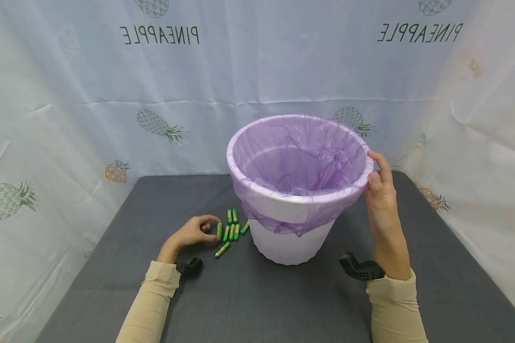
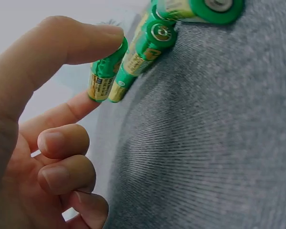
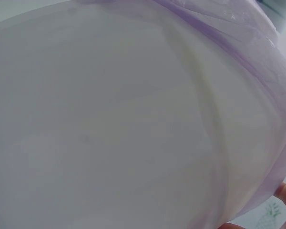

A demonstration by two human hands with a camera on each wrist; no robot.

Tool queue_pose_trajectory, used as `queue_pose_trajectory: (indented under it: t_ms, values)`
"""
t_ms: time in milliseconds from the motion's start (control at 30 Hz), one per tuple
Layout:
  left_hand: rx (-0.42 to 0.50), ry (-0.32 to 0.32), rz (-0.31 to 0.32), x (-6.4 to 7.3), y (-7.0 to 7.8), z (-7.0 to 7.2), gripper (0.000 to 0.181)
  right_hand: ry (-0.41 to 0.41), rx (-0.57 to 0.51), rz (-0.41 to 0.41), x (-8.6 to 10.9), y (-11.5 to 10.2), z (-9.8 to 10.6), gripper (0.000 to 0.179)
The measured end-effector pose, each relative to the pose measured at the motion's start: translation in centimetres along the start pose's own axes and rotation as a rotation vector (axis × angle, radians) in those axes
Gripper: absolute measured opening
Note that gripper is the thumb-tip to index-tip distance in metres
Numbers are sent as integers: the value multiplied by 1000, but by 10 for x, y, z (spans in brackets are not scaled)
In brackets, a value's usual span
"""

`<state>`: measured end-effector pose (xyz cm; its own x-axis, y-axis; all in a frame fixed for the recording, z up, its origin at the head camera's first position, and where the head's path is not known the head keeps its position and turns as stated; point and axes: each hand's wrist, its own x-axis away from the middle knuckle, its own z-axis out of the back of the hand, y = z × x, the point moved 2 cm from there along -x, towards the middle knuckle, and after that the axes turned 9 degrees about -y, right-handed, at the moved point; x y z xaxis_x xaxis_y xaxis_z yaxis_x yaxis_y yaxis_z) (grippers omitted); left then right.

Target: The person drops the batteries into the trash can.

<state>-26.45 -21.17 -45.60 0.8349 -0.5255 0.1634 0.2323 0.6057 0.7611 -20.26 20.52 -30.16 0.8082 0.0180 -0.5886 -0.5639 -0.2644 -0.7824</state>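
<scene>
My left hand is low over the dark table, its thumb and index finger pinching a green-and-gold battery at its two ends. In the left wrist view that battery spans the gap from thumb to index fingertip, while the other fingers curl toward the palm. Several similar batteries lie close beside it, one of them slightly apart toward me. My right hand grips the right rim of a white bin lined with a purple bag. White bin wall fills most of the right wrist view.
A grey-black cloth covers the table. Behind and at both sides hang pale curtains with pineapple prints. Black wrist devices are strapped on both arms. The bin stands just right of the batteries.
</scene>
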Motion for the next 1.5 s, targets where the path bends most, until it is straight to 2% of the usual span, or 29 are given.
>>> queue_pose_trajectory:
  t_ms: [533,933,1267,1500]
  values:
    - [17,104,-38,8,25,13,44,3,-7,6,0,0,0,56]
    - [-3,162,-94,14,50,25,41,2,8,-4,0,0,0,55]
    - [18,214,-97,19,68,31,42,0,10,-5,0,1,1,55]
    - [15,258,-123,24,82,38,41,4,5,-4,0,1,0,55]
